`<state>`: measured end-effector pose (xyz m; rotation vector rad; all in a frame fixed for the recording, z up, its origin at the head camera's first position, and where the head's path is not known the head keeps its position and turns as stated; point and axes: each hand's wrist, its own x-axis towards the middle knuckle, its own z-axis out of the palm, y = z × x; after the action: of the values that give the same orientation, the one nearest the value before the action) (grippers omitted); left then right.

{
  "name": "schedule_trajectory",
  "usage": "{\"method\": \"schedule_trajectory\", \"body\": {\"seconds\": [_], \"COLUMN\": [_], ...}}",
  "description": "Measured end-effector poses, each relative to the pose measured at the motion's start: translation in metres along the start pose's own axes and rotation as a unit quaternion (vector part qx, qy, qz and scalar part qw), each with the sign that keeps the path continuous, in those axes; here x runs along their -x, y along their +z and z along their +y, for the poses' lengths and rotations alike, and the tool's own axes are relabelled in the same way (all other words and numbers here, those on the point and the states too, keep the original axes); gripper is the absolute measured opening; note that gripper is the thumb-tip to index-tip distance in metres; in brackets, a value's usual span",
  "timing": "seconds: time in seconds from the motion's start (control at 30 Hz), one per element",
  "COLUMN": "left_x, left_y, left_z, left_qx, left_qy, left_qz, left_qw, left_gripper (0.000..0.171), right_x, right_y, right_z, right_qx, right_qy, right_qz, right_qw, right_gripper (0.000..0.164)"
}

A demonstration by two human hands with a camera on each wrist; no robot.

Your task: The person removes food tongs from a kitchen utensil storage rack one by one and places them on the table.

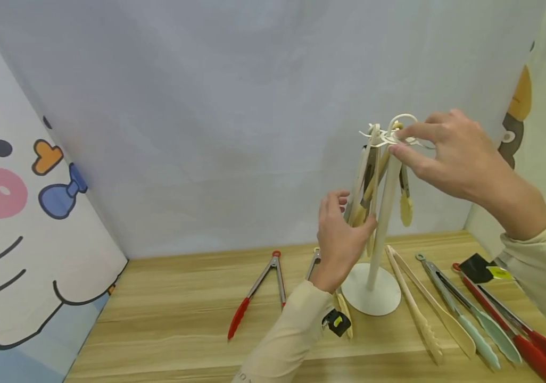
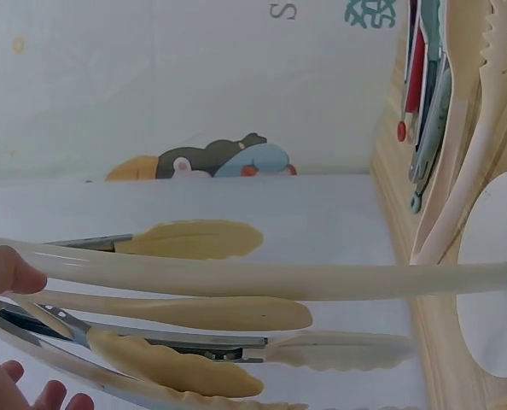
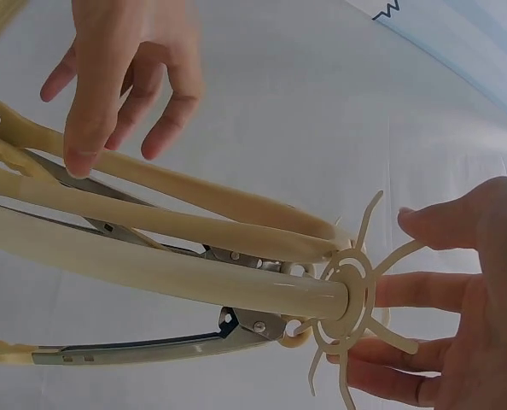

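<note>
A white stand (image 1: 382, 223) with a round base and a ring of hooks on top rises from the wooden table. Several tongs hang from it, among them plain beige tongs (image 3: 194, 222) and metal ones with yellowish tips (image 2: 194, 239). My right hand (image 1: 464, 154) grips the hook ring (image 3: 349, 299) at the top, thumb on one side and fingers on the other. Lower down, my left hand (image 1: 342, 239) is spread beside the hanging tongs, its thumb overlapping them in the right wrist view. Its fingers are loosely bent, with nothing pinched between them.
Red-tipped tongs (image 1: 239, 317) lie on the table at left. Right of the base lie beige tongs (image 1: 413, 303), mint tongs (image 1: 481, 330) and larger red tongs (image 1: 524, 346). Yellowish-tipped tongs (image 1: 344, 309) are partly hidden by the left forearm. A cloth backdrop (image 1: 206, 133) stands behind.
</note>
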<state>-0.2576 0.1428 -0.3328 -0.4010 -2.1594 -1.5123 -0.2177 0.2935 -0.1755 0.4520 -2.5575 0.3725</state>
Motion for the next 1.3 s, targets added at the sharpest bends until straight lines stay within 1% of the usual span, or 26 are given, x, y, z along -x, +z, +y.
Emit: {"method": "schedule_trajectory", "body": {"seconds": [0.23,0.43,0.57,0.7,1.1,1.3], "left_x": [0.000,-0.002,-0.003,-0.004,-0.004,-0.002], "left_y": [0.013,0.019,0.020,0.019,0.016,0.011], "left_z": [-0.005,-0.003,-0.002,-0.003,-0.005,-0.004], "left_qx": [-0.023,-0.044,-0.061,-0.068,-0.084,-0.087], "left_qy": [0.017,0.007,0.007,0.012,0.056,0.071], "left_qz": [0.016,0.024,0.027,0.034,0.053,0.060], "left_qw": [0.9995,0.9987,0.9977,0.9970,0.9935,0.9918], "left_gripper": [0.053,0.046,0.042,0.040,0.039,0.039], "right_x": [0.001,0.000,0.000,0.000,0.001,0.001], "right_y": [0.002,0.003,0.003,0.003,0.003,0.003], "right_z": [-0.001,-0.002,-0.003,-0.004,-0.004,-0.005], "right_qx": [0.000,-0.004,-0.004,-0.006,-0.005,-0.006], "right_qy": [-0.002,-0.006,-0.008,-0.010,-0.013,-0.013], "right_qz": [0.006,0.011,0.017,0.021,0.028,0.029], "right_qw": [1.000,1.000,1.000,1.000,1.000,0.999], "right_gripper": [0.038,0.035,0.034,0.034,0.034,0.034]}}
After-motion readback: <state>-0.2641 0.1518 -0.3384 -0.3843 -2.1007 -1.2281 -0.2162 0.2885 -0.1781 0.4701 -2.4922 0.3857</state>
